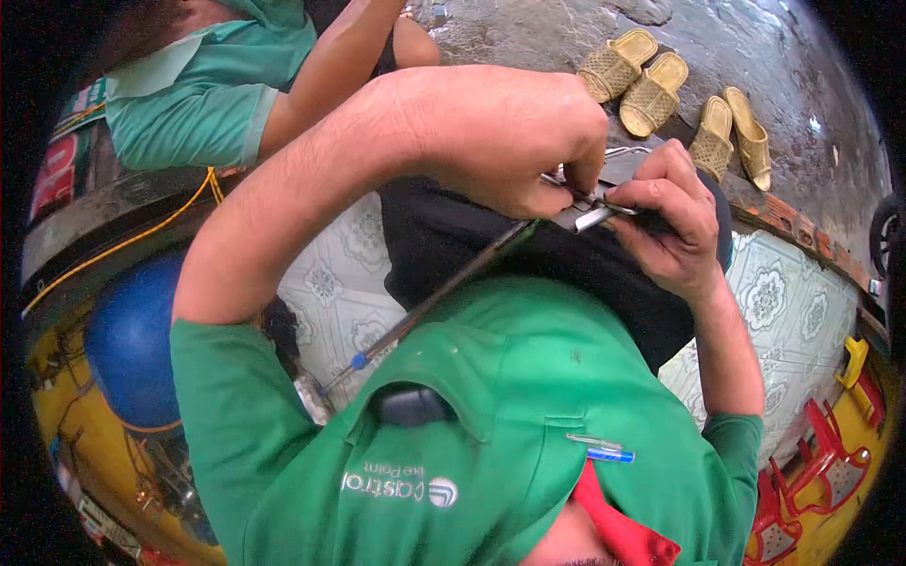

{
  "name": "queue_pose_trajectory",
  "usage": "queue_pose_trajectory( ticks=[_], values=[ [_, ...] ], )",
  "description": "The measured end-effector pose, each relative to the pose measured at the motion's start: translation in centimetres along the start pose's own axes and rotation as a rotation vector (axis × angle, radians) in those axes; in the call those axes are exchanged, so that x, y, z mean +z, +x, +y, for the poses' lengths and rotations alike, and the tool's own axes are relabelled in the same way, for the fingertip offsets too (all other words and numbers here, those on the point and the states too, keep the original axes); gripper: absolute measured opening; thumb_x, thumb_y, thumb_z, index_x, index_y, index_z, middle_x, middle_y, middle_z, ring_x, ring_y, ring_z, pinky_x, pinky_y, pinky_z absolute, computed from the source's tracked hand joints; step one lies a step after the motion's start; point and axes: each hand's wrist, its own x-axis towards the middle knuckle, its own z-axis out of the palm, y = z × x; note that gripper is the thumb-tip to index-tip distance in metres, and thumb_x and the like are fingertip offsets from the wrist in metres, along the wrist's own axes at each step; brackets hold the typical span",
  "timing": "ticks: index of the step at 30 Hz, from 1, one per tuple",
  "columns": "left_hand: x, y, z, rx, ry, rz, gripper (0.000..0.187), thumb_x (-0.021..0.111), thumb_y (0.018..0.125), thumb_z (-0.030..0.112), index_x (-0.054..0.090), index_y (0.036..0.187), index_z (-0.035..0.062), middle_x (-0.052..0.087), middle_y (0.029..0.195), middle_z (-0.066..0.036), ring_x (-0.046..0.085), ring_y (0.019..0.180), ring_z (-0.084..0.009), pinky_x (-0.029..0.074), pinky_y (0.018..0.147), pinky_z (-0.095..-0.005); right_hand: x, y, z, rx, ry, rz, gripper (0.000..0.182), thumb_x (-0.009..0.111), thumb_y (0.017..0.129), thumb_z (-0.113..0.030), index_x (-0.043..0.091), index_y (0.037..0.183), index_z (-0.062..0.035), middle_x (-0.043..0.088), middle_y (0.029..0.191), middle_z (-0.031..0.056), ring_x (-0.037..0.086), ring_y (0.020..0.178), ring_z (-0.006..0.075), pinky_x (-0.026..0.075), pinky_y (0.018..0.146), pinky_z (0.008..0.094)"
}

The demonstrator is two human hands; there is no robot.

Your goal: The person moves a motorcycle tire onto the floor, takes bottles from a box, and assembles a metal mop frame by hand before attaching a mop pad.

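Both my hands are close together over my dark-clad lap. My left hand is bent at the wrist, its fingers closed around something I cannot make out. My right hand pinches a small silver metal piece between thumb and fingers, right beside the left fingertips. Bent silver wire shows behind the fingers. A long thin metal rod with a blue ring slants from under my left hand down to the left.
A person in a teal shirt sits at the upper left. Tan slippers lie on the wet grey floor beyond a brick edge. A large blue round object and a yellow cable are at left. Red chairs stand at lower right.
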Motion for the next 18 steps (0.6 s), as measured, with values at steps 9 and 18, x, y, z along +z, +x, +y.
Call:
queue_pose_trajectory(
  ticks=[9, 18],
  values=[
    [0.6, 0.5, 0.5, -0.062, 0.093, 0.018, 0.016, 0.071, 0.07, 0.012, 0.074, 0.075, -0.0022, 0.065, 0.064, -0.022, 0.066, 0.059, -0.0364, 0.053, 0.058, -0.0441, 0.4, -0.7, 0.4, -0.048, 0.01, 0.039, 0.023, 0.084, 0.075, -0.011, 0.072, 0.092, -0.0036, 0.052, 0.081, 0.0049, 0.051, 0.076, 0.0233, 0.04, 0.067, 0.0354],
    [-0.9, 2.5, 0.7, -0.11, 0.055, -0.182, 0.019, 0.076, 0.073, 0.015, 0.077, 0.083, -0.0012, 0.071, 0.077, -0.021, 0.071, 0.071, -0.0365, 0.056, 0.064, -0.0429, 0.5, -0.9, 0.4, -0.027, 0.034, 0.073, 0.025, 0.088, 0.069, -0.009, 0.076, 0.091, -0.008, 0.054, 0.08, 0.003, 0.054, 0.073, 0.0221, 0.042, 0.066, 0.0355]
  ],
)
